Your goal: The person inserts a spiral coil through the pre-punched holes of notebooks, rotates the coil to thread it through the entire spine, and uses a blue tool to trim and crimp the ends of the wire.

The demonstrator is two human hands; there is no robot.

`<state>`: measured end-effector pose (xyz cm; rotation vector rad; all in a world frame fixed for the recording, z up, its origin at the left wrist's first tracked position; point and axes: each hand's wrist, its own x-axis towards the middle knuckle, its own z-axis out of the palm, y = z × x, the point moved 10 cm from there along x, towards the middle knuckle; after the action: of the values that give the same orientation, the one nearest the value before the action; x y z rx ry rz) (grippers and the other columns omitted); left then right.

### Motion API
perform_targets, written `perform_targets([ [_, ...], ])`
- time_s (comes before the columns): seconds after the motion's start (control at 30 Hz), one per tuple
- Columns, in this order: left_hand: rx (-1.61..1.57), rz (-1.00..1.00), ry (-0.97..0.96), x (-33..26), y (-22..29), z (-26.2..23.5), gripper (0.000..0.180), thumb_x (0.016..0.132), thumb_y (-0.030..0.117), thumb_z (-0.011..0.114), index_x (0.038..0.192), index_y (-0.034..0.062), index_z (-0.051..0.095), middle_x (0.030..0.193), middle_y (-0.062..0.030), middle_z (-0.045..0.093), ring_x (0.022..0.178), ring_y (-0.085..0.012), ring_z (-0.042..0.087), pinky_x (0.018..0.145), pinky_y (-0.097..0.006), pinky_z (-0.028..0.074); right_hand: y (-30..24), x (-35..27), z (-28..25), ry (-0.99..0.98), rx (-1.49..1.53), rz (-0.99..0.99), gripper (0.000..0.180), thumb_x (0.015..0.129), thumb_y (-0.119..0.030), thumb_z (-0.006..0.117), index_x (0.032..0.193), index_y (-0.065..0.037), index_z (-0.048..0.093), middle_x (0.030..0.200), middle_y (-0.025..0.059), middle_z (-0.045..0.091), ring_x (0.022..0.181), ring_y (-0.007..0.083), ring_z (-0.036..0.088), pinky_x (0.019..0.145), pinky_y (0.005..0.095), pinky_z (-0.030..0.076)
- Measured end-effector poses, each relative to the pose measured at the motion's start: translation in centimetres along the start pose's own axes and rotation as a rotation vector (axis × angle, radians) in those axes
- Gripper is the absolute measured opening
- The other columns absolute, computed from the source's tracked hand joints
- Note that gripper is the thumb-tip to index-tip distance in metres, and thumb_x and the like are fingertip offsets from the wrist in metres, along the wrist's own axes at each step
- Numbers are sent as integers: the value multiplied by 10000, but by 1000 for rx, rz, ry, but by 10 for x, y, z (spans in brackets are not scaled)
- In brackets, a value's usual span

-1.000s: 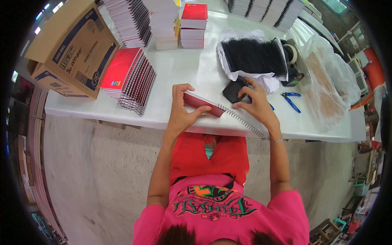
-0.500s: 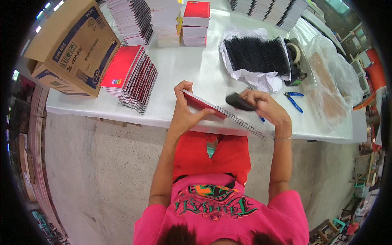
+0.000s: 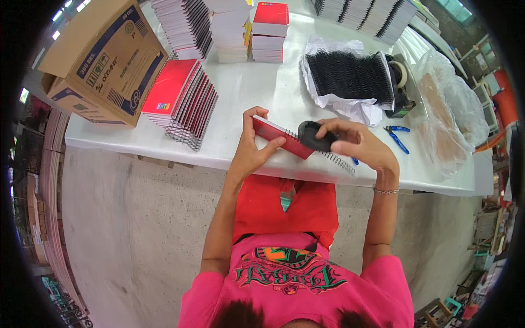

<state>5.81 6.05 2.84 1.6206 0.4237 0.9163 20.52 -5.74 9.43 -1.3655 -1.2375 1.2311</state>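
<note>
My left hand [image 3: 252,146] holds a red-covered notebook [image 3: 276,136] on edge above the front of the white table [image 3: 257,87]. A metal spiral wire [image 3: 336,161] sticks out past the notebook's right end. My right hand [image 3: 355,143] grips a small black rounded tool [image 3: 313,136] and presses it against the notebook's bound edge where the spiral runs.
A fanned stack of red spiral notebooks [image 3: 183,101] lies left of my hands, beside a cardboard box [image 3: 104,54]. Piles of notebooks [image 3: 235,27] stand at the back. A bundle of black spirals on white wrap [image 3: 347,76], a tape dispenser [image 3: 399,82], blue pliers [image 3: 398,136] and clear plastic bags [image 3: 448,120] lie to the right.
The notebook has come up off the table and is held higher, on edge. My right hand picked up the black tool from the table and brought it to the spiral edge.
</note>
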Motion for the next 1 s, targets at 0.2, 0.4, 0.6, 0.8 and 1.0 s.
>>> perform_targets([
  [0.2, -74, -80, -58, -3, -5, 2, 603, 792, 70, 761, 1252, 85, 371, 1103, -43, 408, 1035, -130, 440, 944, -290, 364, 8, 15, -18, 157, -434, -4, 326, 833, -231, 771, 1060, -17, 677, 1049, 44, 606, 980, 124, 549, 851, 271, 455],
  [0.4, -104, -42, -105, -3, -10, 2, 568, 808, 68, 741, 1246, 83, 379, 1074, -31, 411, 1011, -122, 446, 930, -280, 372, -5, 5, 8, -46, -52, -29, 285, 838, -187, 758, 1044, -10, 670, 1002, 28, 624, 955, 125, 573, 884, 288, 457],
  [0.6, -292, -137, -179, -5, -20, 5, 570, 813, 79, 735, 1269, 66, 392, 1118, -42, 419, 1057, -125, 430, 975, -279, 343, -5, 23, 16, -38, -340, -28, 279, 833, -259, 757, 971, -24, 694, 956, 55, 632, 930, 160, 585, 849, 302, 462],
  [0.8, -228, -96, -160, 2, -11, 3, 580, 818, 73, 731, 1289, 82, 392, 1115, -41, 403, 1060, -128, 425, 982, -272, 339, 9, 37, 5, -71, 106, -53, 366, 829, -339, 753, 990, -15, 696, 930, 30, 644, 861, 103, 551, 762, 257, 447],
  [1.0, -163, -75, -171, -1, -13, 0, 602, 822, 28, 697, 1328, 93, 378, 1113, -35, 386, 985, -110, 453, 887, -254, 402, 16, 42, 12, -55, -171, 71, 292, 847, -253, 752, 1007, -23, 670, 946, 8, 646, 894, 90, 574, 831, 233, 453],
])
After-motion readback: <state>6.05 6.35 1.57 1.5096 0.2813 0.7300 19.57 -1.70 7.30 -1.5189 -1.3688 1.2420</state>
